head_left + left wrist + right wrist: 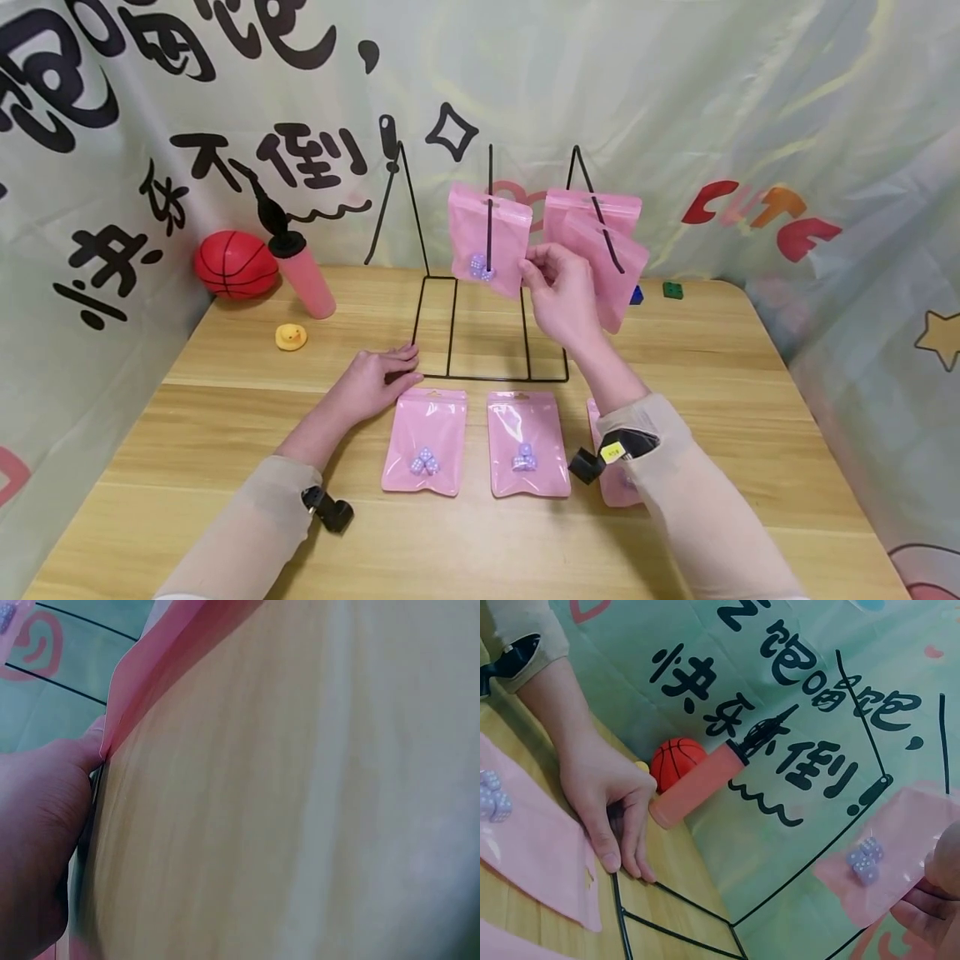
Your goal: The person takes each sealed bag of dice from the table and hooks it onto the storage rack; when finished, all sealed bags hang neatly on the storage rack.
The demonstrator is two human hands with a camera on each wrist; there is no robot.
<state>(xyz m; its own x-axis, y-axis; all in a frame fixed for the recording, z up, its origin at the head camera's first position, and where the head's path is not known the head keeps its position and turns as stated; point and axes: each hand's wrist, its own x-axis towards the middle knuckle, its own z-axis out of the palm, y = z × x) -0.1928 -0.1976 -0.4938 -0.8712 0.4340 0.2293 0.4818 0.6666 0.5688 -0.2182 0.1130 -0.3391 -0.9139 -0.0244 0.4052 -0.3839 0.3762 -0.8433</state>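
Nearest us, pink bags [422, 442] of dice lie flat on the table [225, 433]. Our left hand [375, 382] rests flat, fingers straight, on the rack [487, 329] base. Farther back, our right hand [558, 292] pinches the hanging bag [487, 237] on the middle hook.

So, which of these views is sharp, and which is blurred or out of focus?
Head view: evenly lit and sharp, the dice in the hanging pink bag are readable. Left wrist view: very close, the table and left hand are blurred. Right wrist view: mostly clear, but the right hand at the edge is soft.
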